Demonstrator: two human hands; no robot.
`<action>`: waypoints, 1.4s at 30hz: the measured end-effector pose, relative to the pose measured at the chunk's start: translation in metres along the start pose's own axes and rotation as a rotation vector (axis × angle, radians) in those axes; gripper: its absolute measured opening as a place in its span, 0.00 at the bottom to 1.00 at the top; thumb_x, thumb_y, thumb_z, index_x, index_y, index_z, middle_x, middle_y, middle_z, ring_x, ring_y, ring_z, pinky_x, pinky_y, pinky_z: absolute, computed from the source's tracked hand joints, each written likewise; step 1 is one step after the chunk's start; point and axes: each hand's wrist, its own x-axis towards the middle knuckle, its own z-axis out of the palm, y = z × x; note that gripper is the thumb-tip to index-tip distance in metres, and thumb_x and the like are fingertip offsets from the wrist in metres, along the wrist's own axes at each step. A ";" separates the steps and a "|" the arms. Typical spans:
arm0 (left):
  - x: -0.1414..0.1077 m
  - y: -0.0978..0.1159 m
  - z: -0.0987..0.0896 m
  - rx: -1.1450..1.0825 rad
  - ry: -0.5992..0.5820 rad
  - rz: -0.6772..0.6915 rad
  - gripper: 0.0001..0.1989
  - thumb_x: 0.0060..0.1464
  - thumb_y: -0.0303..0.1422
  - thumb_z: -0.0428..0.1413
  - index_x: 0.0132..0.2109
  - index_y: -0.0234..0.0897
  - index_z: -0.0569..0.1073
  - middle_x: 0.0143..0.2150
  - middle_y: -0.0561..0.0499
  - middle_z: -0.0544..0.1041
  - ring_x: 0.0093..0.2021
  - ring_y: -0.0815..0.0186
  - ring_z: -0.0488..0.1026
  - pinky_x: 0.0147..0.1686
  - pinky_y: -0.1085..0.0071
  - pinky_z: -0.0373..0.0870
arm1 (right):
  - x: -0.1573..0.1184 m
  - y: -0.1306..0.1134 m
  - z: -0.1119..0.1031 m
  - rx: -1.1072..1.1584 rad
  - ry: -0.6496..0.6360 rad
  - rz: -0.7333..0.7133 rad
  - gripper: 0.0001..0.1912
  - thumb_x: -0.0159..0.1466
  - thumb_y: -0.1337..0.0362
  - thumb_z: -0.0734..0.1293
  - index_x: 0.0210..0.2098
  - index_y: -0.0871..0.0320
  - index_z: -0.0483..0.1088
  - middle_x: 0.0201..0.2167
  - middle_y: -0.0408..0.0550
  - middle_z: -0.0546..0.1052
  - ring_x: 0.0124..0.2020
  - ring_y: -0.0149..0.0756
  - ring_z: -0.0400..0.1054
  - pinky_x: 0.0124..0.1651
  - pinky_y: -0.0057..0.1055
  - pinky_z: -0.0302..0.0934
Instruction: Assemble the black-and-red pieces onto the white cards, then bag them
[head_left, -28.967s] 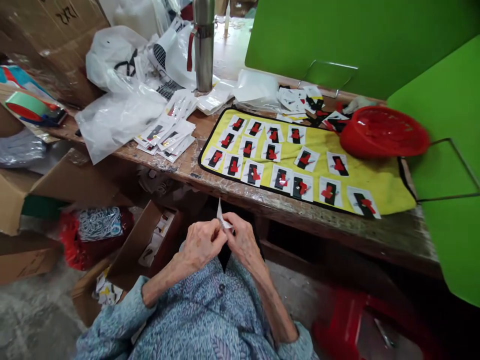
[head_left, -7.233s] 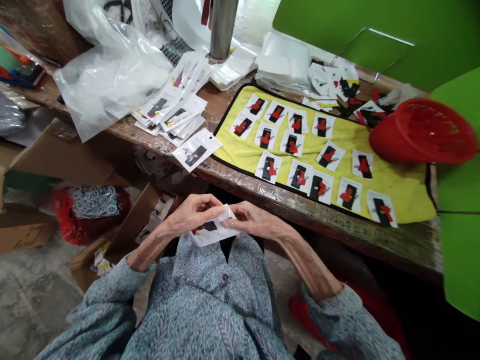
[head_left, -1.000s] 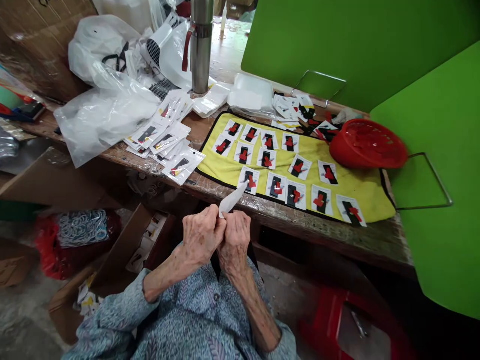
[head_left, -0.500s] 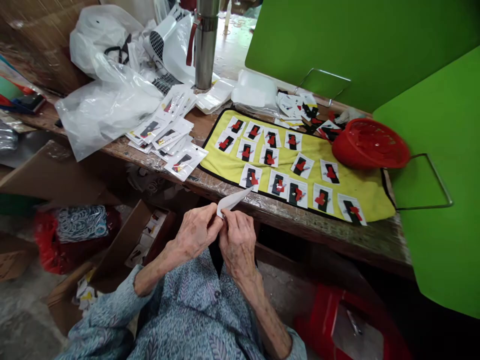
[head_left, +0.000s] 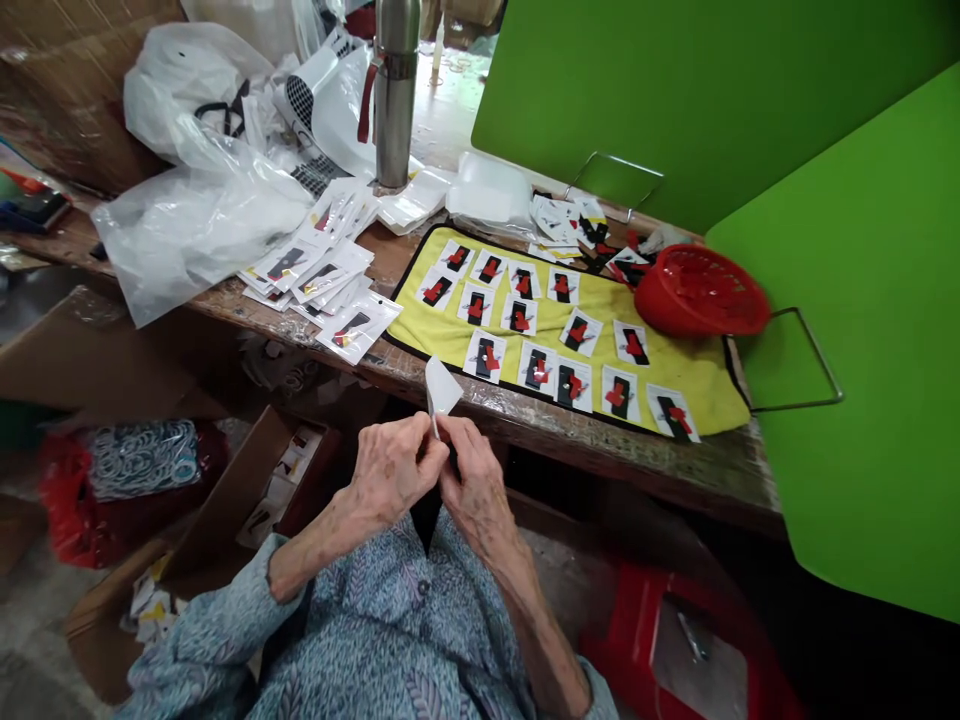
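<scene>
Just in front of the bench edge, a small white plastic bag (head_left: 442,388) sticks up from between my fingertips. My left hand (head_left: 394,465) pinches its lower edge with thumb and bent fingers. From the other side, my right hand (head_left: 474,470) grips the same edge, its thumb close to the left one. Whether anything is inside the bag cannot be made out. Beyond my hands lies a yellow cloth (head_left: 592,315) with a black border, bearing several white cards with black and red pieces, such as the card (head_left: 485,357) nearest the bag.
Filled packets (head_left: 352,325) are heaped left of the cloth. Behind it lie a stack of clear bags (head_left: 491,192) and loose cards (head_left: 559,215). A red basket (head_left: 690,290) stands at the cloth's right end, a steel flask (head_left: 396,110) at the back. Green panels (head_left: 600,90) border the right.
The bag has swung from pointing right to standing more upright, its face now turned toward me. Both hands keep their pinch. The whole view has shifted slightly.
</scene>
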 end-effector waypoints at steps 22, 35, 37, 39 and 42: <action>0.008 -0.023 -0.023 -1.177 -0.393 -0.226 0.21 0.48 0.48 0.63 0.36 0.31 0.74 0.26 0.54 0.71 0.25 0.74 0.63 0.26 0.77 0.59 | -0.012 0.003 -0.042 1.156 -0.273 0.686 0.19 0.52 0.55 0.77 0.41 0.58 0.78 0.34 0.47 0.80 0.33 0.38 0.73 0.40 0.32 0.66; 0.012 -0.026 -0.025 -0.264 -0.119 0.291 0.38 0.49 0.48 0.63 0.62 0.39 0.62 0.60 0.40 0.67 0.60 0.51 0.63 0.58 0.51 0.60 | 0.001 0.019 -0.039 0.937 -0.283 0.637 0.18 0.58 0.50 0.73 0.33 0.60 0.71 0.24 0.40 0.70 0.23 0.27 0.60 0.25 0.24 0.51; 0.011 -0.018 -0.024 -0.090 -0.158 0.459 0.42 0.45 0.47 0.66 0.63 0.39 0.60 0.61 0.39 0.67 0.62 0.49 0.61 0.61 0.47 0.53 | 0.004 0.022 -0.037 0.960 -0.358 0.608 0.18 0.59 0.50 0.72 0.36 0.60 0.72 0.26 0.41 0.71 0.24 0.28 0.60 0.27 0.24 0.52; 0.011 -0.014 -0.021 -0.010 -0.214 0.528 0.37 0.48 0.45 0.66 0.60 0.38 0.62 0.55 0.41 0.72 0.56 0.52 0.67 0.60 0.47 0.53 | 0.005 0.025 -0.034 0.966 -0.409 0.583 0.18 0.59 0.50 0.71 0.37 0.60 0.73 0.28 0.43 0.72 0.26 0.28 0.62 0.28 0.25 0.54; 0.012 -0.014 -0.016 0.014 -0.214 0.550 0.27 0.54 0.41 0.62 0.56 0.36 0.64 0.47 0.45 0.76 0.47 0.58 0.72 0.56 0.52 0.58 | 0.005 0.029 -0.032 0.987 -0.464 0.594 0.19 0.57 0.50 0.73 0.36 0.61 0.73 0.28 0.43 0.72 0.27 0.29 0.62 0.30 0.26 0.55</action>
